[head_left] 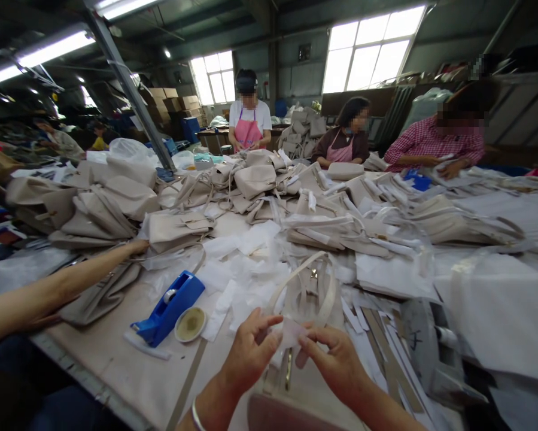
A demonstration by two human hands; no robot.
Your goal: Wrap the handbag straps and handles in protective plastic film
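Little white slip [292,333], pinched from both sides

So the left hand [251,344] has one edge between thumb and finger, the right hand [334,359] has the other, neither really nearer. It's over a beige bag [316,392], whose narrow gold strip [289,368] lies just on the near side, long axis pointing forward. Can't tell if slip touches bag.

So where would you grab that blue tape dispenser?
I'd pinch the blue tape dispenser across its far end, from above. Its body is long and narrow enough to span, the disc crowds its right side, and the near end looks jagged, perhaps a cutting edge.
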